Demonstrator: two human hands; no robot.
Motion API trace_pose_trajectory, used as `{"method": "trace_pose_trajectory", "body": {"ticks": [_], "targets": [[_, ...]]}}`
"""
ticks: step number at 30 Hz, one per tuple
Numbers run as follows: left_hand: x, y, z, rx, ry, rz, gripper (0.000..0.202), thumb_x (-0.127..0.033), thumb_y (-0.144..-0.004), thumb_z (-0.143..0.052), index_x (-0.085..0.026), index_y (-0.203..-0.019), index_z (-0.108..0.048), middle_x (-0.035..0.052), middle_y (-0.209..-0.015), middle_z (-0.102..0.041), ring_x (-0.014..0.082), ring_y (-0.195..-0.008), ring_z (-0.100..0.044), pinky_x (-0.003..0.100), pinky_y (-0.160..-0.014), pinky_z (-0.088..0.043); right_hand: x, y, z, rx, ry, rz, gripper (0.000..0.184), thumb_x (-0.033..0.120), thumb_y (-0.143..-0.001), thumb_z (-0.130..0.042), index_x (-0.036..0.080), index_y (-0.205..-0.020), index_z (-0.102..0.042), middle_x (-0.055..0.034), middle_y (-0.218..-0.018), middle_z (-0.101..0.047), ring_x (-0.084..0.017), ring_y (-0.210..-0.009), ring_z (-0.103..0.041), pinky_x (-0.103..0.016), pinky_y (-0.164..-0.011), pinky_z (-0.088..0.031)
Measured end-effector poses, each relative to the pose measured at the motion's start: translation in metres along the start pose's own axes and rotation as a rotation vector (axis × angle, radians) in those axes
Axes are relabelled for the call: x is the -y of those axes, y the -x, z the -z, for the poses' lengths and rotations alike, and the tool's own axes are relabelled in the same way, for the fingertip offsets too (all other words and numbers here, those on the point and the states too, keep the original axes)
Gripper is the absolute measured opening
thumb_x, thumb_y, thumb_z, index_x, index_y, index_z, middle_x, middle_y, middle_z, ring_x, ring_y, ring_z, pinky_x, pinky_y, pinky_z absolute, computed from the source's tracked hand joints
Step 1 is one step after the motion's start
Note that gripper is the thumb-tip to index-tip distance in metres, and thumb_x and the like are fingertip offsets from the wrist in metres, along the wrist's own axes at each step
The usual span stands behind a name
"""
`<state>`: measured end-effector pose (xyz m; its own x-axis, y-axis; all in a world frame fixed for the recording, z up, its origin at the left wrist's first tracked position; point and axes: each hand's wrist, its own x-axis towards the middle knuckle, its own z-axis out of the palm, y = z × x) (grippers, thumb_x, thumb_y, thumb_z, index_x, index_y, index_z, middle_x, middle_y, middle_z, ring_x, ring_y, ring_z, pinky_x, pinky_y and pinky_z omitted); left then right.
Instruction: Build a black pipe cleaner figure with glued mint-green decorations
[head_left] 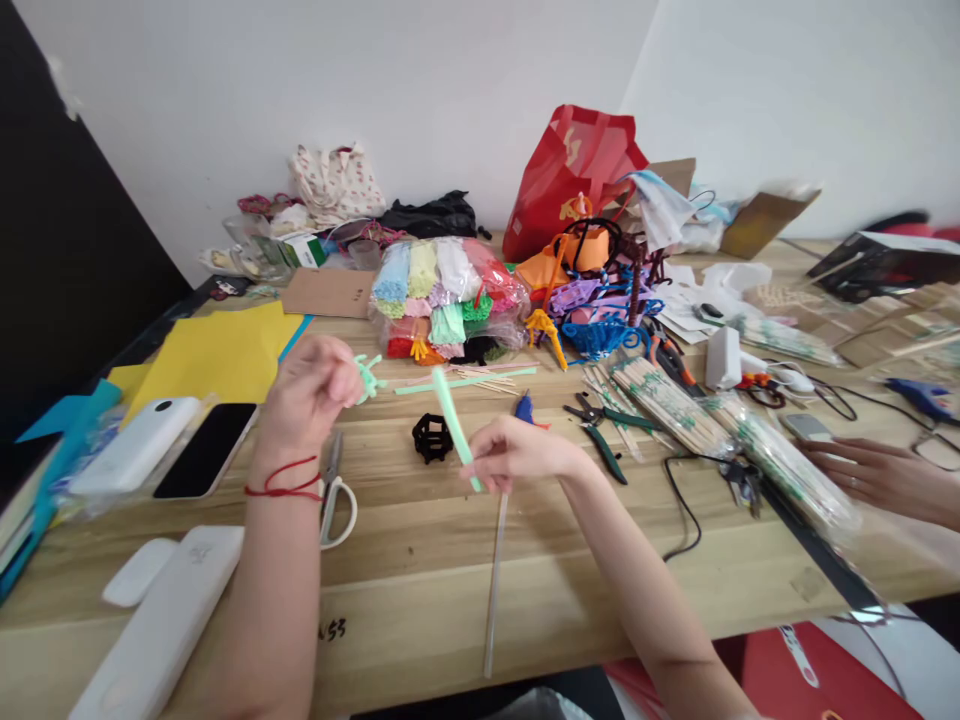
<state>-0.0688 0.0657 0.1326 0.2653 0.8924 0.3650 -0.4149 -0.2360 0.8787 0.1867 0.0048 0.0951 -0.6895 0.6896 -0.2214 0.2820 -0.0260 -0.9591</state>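
Note:
My left hand (311, 388) is raised over the table, its fingers closed on a small pale green piece bent from pipe cleaner (369, 378). A pale green pipe cleaner (451, 420), slightly blurred, slants up from the pinched fingers of my right hand (514, 455). Below that hand a translucent glue stick (494, 590) lies on the table; its upper end is hidden. Between my hands is a black open-framed ball (433, 438). More pale green strips (480, 381) lie behind it. White-handled scissors (341, 512) rest beside my left wrist.
Bundled pipe cleaners (450, 290) and a red bag (574, 170) stand at the back. Pliers (604, 450) and packs of wooden sticks (675, 410) lie right, near another person's hand (877, 470). A phone (206, 450) and yellow sheets (217, 365) are left.

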Motion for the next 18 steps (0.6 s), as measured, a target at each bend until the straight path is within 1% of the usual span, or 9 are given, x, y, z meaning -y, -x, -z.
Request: {"method": "trace_pose_trajectory", "body": {"ticks": [1, 2, 4, 6, 8, 10, 12, 14, 18], "targets": [[-0.001, 0.001, -0.001, 0.079, -0.110, 0.094, 0.021, -0.039, -0.078, -0.070, -0.018, -0.077, -0.065, -0.0050, -0.047, -0.047, 0.0056, -0.042, -0.041, 0.018, -0.045, -0.039, -0.002, 0.000, -0.001, -0.054, -0.035, 0.009, 0.040, 0.051, -0.076, -0.067, 0.011, -0.071, -0.066, 0.0009, -0.056, -0.061, -0.006, -0.042, -0.052, -0.017, -0.040, -0.040], [0.000, 0.001, -0.006, 0.127, -0.224, 0.187, 0.022, -0.038, -0.080, -0.068, -0.016, -0.080, -0.066, -0.0024, -0.054, -0.054, 0.0064, -0.047, -0.046, 0.018, -0.048, -0.041, -0.003, 0.001, -0.002, -0.107, -0.061, 0.018, 0.041, 0.052, -0.075, -0.067, 0.011, -0.070, -0.065, 0.0011, -0.055, -0.061, -0.006, -0.041, -0.051, -0.017, -0.040, -0.039], [0.007, 0.003, -0.021, 0.127, -0.362, 0.234, 0.027, -0.041, -0.084, -0.062, -0.014, -0.085, -0.066, 0.0023, -0.072, -0.062, 0.0084, -0.061, -0.055, 0.020, -0.058, -0.047, -0.006, 0.002, -0.005, -0.170, -0.090, 0.022, 0.043, 0.054, -0.074, -0.068, 0.012, -0.068, -0.064, 0.0010, -0.055, -0.061, -0.006, -0.040, -0.050, -0.017, -0.039, -0.037], [0.018, 0.004, -0.042, 0.208, -0.393, 0.309, 0.034, -0.045, -0.081, -0.064, -0.014, -0.095, -0.065, 0.0055, -0.087, -0.065, 0.0130, -0.074, -0.061, 0.024, -0.066, -0.052, -0.009, 0.004, -0.010, -0.187, -0.108, 0.007, 0.044, 0.055, -0.073, -0.068, 0.012, -0.067, -0.064, 0.0008, -0.055, -0.061, -0.005, -0.040, -0.049, -0.017, -0.038, -0.036], [0.032, 0.005, -0.060, 0.234, -0.410, 0.353, 0.037, -0.044, -0.075, -0.070, -0.015, -0.096, -0.062, 0.0042, -0.091, -0.065, 0.0132, -0.075, -0.061, 0.026, -0.068, -0.053, -0.014, 0.007, -0.016, -0.188, -0.121, -0.007, 0.044, 0.055, -0.073, -0.068, 0.012, -0.067, -0.064, 0.0010, -0.055, -0.060, -0.005, -0.040, -0.047, -0.017, -0.039, -0.035], [0.043, 0.006, -0.071, 0.204, -0.420, 0.345, 0.035, -0.044, -0.072, -0.072, -0.016, -0.090, -0.062, 0.0018, -0.085, -0.064, 0.0127, -0.073, -0.061, 0.024, -0.066, -0.053, -0.020, 0.010, -0.022, -0.187, -0.134, -0.013, 0.044, 0.055, -0.073, -0.068, 0.012, -0.068, -0.064, 0.0017, -0.054, -0.059, -0.005, -0.040, -0.046, -0.017, -0.039, -0.034], [0.051, 0.006, -0.076, 0.188, -0.410, 0.356, 0.035, -0.045, -0.071, -0.072, -0.015, -0.085, -0.062, 0.0016, -0.081, -0.063, 0.0127, -0.071, -0.061, 0.024, -0.063, -0.053, -0.028, 0.014, -0.028, -0.199, -0.149, -0.014, 0.044, 0.055, -0.074, -0.068, 0.011, -0.072, -0.067, 0.0022, -0.054, -0.057, -0.005, -0.040, -0.045, -0.018, -0.040, -0.034], [0.055, 0.007, -0.076, 0.194, -0.392, 0.371, 0.036, -0.046, -0.069, -0.074, -0.015, -0.085, -0.063, 0.0036, -0.084, -0.065, 0.0137, -0.071, -0.062, 0.025, -0.063, -0.054, -0.038, 0.018, -0.034, -0.244, -0.178, -0.012, 0.046, 0.057, -0.076, -0.064, 0.012, -0.078, -0.070, 0.0022, -0.054, -0.057, -0.006, -0.041, -0.045, -0.019, -0.041, -0.035], [0.057, 0.006, -0.073, 0.206, -0.391, 0.395, 0.040, -0.044, -0.063, -0.079, -0.014, -0.087, -0.067, 0.0075, -0.094, -0.068, 0.0148, -0.073, -0.063, 0.026, -0.063, -0.055, -0.059, 0.029, -0.044, -0.427, -0.248, -0.009, 0.048, 0.060, -0.080, -0.059, 0.014, -0.085, -0.071, 0.0018, -0.054, -0.056, -0.008, -0.042, -0.046, -0.021, -0.043, -0.037]]}}
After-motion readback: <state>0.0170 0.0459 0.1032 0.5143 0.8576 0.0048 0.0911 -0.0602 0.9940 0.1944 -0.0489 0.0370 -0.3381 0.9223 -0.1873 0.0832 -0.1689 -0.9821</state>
